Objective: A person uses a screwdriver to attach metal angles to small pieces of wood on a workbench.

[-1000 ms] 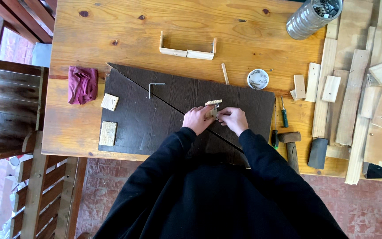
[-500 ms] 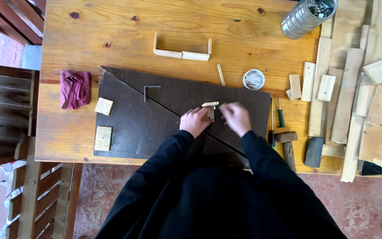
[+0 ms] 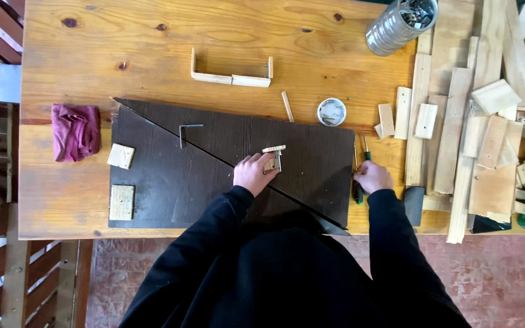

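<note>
My left hand (image 3: 253, 173) grips a small wooden piece (image 3: 273, 157) made of a thin strip on top of a short block, held upright on a dark brown board (image 3: 171, 182). My right hand (image 3: 372, 177) rests at the board's right edge, fingers closed over a tool with a green handle (image 3: 366, 155) and a dark part (image 3: 357, 193) below the hand. Both arms wear black sleeves. What the fingers hide of the tool cannot be seen.
Two small square wood blocks (image 3: 121, 156) (image 3: 122, 202) lie at the board's left, with a metal hex key (image 3: 188, 131) farther up. A maroon cloth (image 3: 76, 131), a U-shaped wood frame (image 3: 232, 74), a round tin of nails (image 3: 332, 112), a metal can (image 3: 401, 25) and several planks (image 3: 457, 133) surround it.
My right hand left the small wooden piece and moved right to the tool at the board's edge. My left hand stayed on the piece.
</note>
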